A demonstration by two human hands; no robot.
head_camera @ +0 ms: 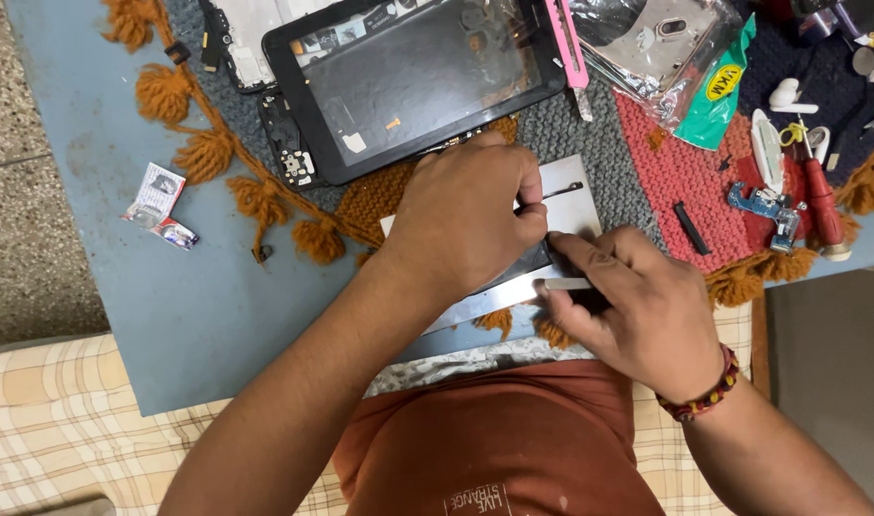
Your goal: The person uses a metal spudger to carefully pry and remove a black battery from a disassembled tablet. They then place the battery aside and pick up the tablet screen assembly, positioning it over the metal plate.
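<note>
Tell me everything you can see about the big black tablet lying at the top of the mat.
The black tablet lies flat and slanted on the knitted mat, glossy dark screen up, with scraps and reflections on the glass. Circuit parts show along its lower left edge. A pink strip runs beside its right end. The left hand sits just below it; whether they touch is unclear.

A blue-grey bench (121,287) fills most of the view, its painted top scuffed and a little dusty. A knitted mat (590,124) lies across its far part, grey in the middle with a pink-red panel to the right and orange tassels (203,153) along its edge (several tassels trail onto the bare bench top). To the left of the bench runs a speckled stone floor (26,191), greyish-brown, with a thin joint line crossing it. Below the bench, near the lower edge, lies a cream and tan checked cloth (64,420). The light is soft and even, with only faint shadows.
</note>
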